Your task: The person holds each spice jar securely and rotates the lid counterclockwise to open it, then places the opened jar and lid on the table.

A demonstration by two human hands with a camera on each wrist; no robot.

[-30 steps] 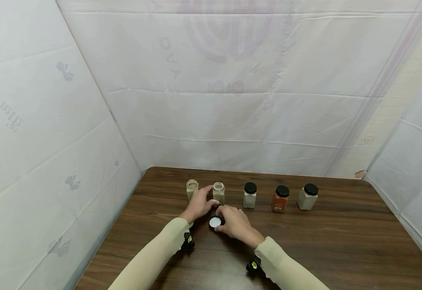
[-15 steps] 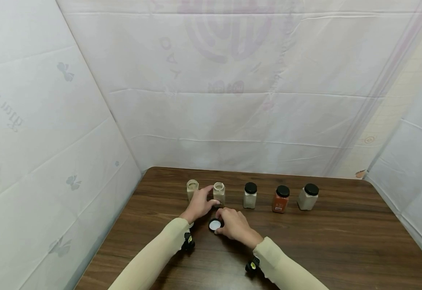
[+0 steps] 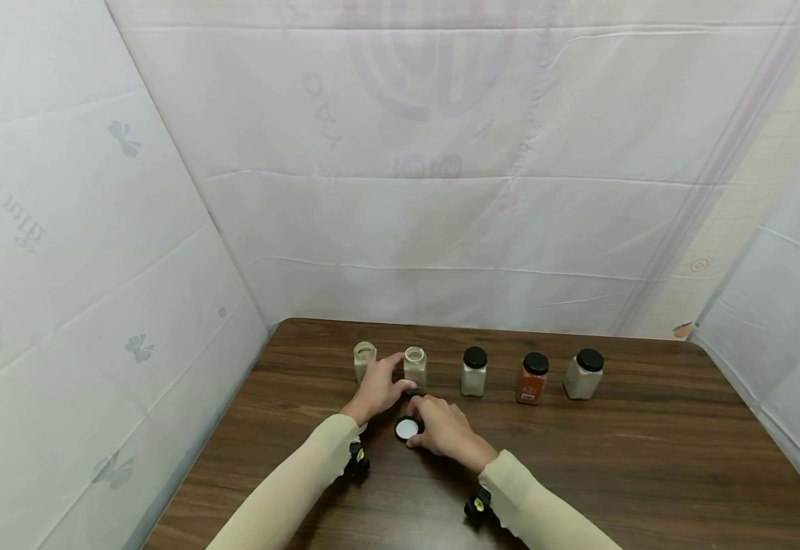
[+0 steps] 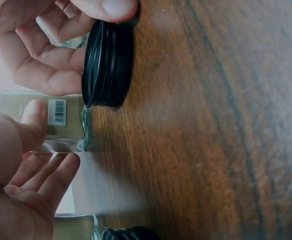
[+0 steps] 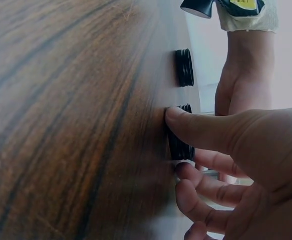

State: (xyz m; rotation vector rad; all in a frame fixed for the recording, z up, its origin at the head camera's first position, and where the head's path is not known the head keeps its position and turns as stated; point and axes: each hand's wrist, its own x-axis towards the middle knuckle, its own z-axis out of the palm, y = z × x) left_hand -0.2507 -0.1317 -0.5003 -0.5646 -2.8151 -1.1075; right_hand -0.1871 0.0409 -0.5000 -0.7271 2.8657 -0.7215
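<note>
An uncapped square jar of pale powder stands on the brown table, its barcode label visible in the left wrist view. My left hand holds this jar from its left side, thumb against the front. Just in front of it, an upturned black lid with a white liner lies on the table. My right hand pinches this lid at its right side between thumb and fingers; in the right wrist view the thumb presses its edge. Left of the gripped jar is a second uncapped jar, partly hidden by the left hand.
A second black lid lies near the left wrist, mostly hidden in the head view. To the right stand three jars with black lids: a pale one, an orange-red one and another pale one. White cloth walls border the table.
My right hand has brought the lid slightly down and toward me, and it now looks flatter on the table. The left hand and the jars have stayed in place.
</note>
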